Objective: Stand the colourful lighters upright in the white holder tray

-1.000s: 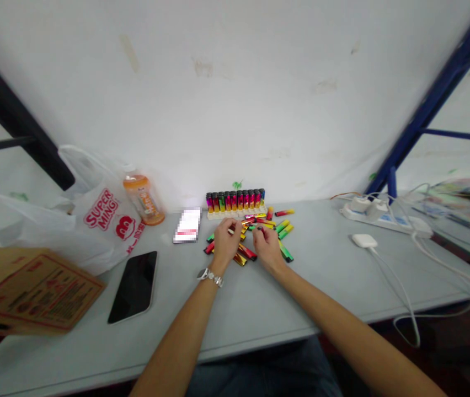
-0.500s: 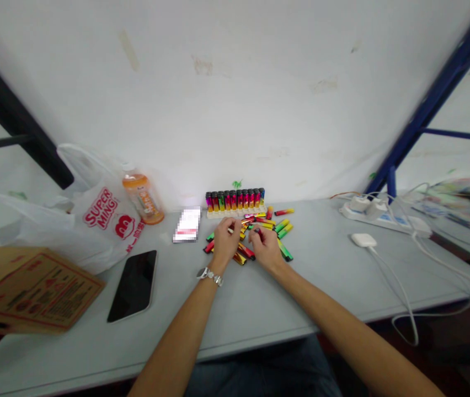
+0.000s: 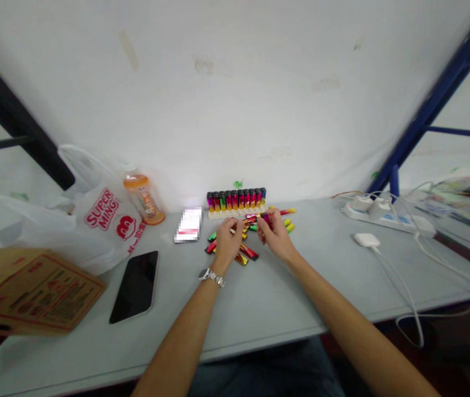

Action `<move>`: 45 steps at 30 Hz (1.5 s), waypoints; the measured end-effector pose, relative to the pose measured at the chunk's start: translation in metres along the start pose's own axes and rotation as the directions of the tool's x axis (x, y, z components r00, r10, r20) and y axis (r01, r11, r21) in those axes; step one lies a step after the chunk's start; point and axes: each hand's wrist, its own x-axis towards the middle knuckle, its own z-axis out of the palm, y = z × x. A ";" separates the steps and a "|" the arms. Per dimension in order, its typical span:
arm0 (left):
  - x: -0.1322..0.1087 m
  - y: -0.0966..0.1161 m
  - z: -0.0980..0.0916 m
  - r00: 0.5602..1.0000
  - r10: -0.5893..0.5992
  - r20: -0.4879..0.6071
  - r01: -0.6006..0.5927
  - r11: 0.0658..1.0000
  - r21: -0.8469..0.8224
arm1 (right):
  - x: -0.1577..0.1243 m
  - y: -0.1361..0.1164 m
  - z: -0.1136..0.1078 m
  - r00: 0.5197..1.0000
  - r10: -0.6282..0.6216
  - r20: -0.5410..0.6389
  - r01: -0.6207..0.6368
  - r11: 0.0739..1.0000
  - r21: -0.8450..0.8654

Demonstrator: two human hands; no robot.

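table (image 3: pixel 260 309) (gray) | loose lighters (image 3: pixel 250 252) | tablet (image 3: pixel 134 286) | bottle (image 3: pixel 144 199) | power strip (image 3: pixel 401 220)

Black-topped lighters (image 3: pixel 235 200) stand upright in a cream rack (image 3: pixel 217 215); loose red, yellow and green lighters (image 3: pixel 249 251) lie jumbled before it.

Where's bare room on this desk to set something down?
Bare grey tabletop lies between the right hand and the rounded white charger, and between the black-screened tablet and the left forearm. It is crowded around the left hand, among multicoloured lighters before the pale rack, and at far left, with the brown cardboard box and white plastic bag.
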 end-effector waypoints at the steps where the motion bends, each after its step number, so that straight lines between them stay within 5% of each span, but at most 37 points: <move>1: 0.000 0.001 0.000 1.000 0.005 0.005 -0.005 1.000 0.008 | 0.004 -0.002 -0.006 0.998 -0.068 0.001 0.068 0.997 -0.048; 4: -0.001 0.003 0.001 1.000 0.015 0.022 -0.015 1.000 0.009 | 0.021 -0.008 -0.028 0.966 -0.257 0.001 0.247 0.925 -0.290; 7: -0.002 0.005 0.002 0.999 0.016 0.037 -0.016 1.000 -0.006 | 0.043 -0.015 -0.049 0.963 -0.268 -0.019 0.230 0.857 -0.461; 20: -0.001 0.007 0.004 0.998 0.000 0.056 0.001 1.000 -0.009 | 0.128 0.006 -0.077 0.947 -0.304 0.103 0.299 0.723 -0.622; 30: -0.001 0.005 0.005 0.998 -0.001 0.066 0.000 1.000 0.019 | 0.136 0.015 -0.074 0.962 -0.208 0.176 0.271 0.669 -0.692; 38: -0.002 0.005 0.005 0.998 -0.008 0.054 0.008 1.000 0.014 | 0.107 0.022 -0.059 0.950 -0.286 0.127 0.211 0.289 -0.934; 45: -0.002 0.005 0.005 0.999 0.006 0.050 -0.007 1.000 0.024 | 0.100 0.022 -0.059 0.978 -0.171 0.117 0.151 0.202 -0.968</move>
